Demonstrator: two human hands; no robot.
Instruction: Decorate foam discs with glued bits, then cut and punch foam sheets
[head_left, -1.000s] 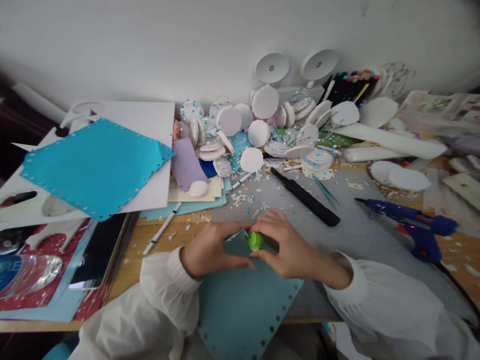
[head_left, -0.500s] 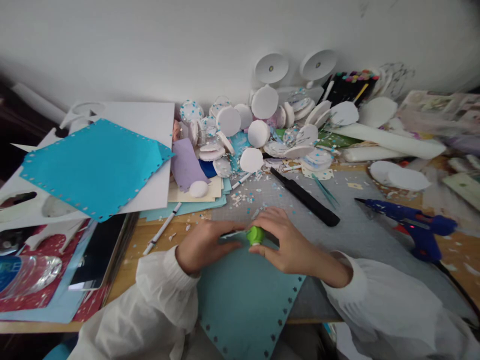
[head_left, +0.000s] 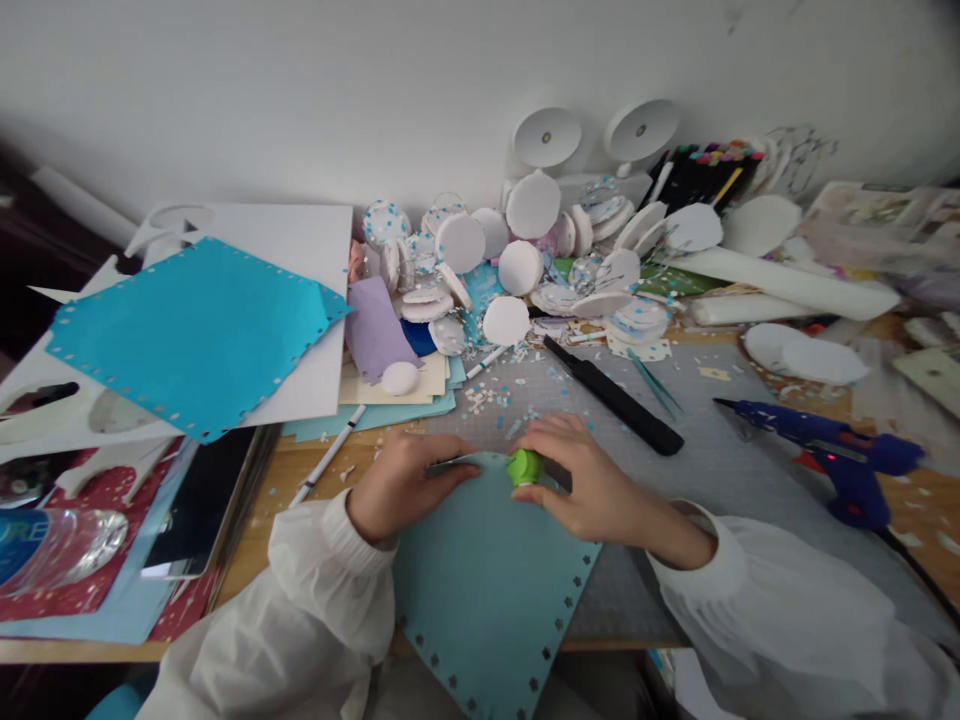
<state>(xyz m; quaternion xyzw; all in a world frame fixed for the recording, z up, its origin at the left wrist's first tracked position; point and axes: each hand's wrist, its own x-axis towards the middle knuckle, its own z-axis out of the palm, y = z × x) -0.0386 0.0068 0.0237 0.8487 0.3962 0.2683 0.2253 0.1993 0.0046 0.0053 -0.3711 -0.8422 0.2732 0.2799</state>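
Observation:
A sheet of teal paper [head_left: 491,570] lies at the desk's front edge, its lower corner hanging over. Small flower-shaped holes run along its two lower edges. My left hand [head_left: 411,478] pinches the sheet's upper left edge between thumb and fingers. In my right hand [head_left: 574,475] is a green craft hole punch [head_left: 524,467], gripped between thumb and fingers at the sheet's upper corner. The punch sits at the paper's edge; my fingers partly hide it. Paper bits [head_left: 491,398] lie scattered on the grey cutting mat [head_left: 697,510] beyond my hands.
A black craft knife [head_left: 615,395], blue tweezers [head_left: 654,383] and a blue glue gun [head_left: 832,440] lie to the right. White discs [head_left: 459,243] are heaped at the back. Left are a bright blue punched sheet [head_left: 195,335], a tablet [head_left: 199,500] and a plastic bottle [head_left: 67,548].
My right hand has shifted the green punch slightly right, away from my left hand. More of the teal sheet's top edge shows between them. My left hand keeps its pinch.

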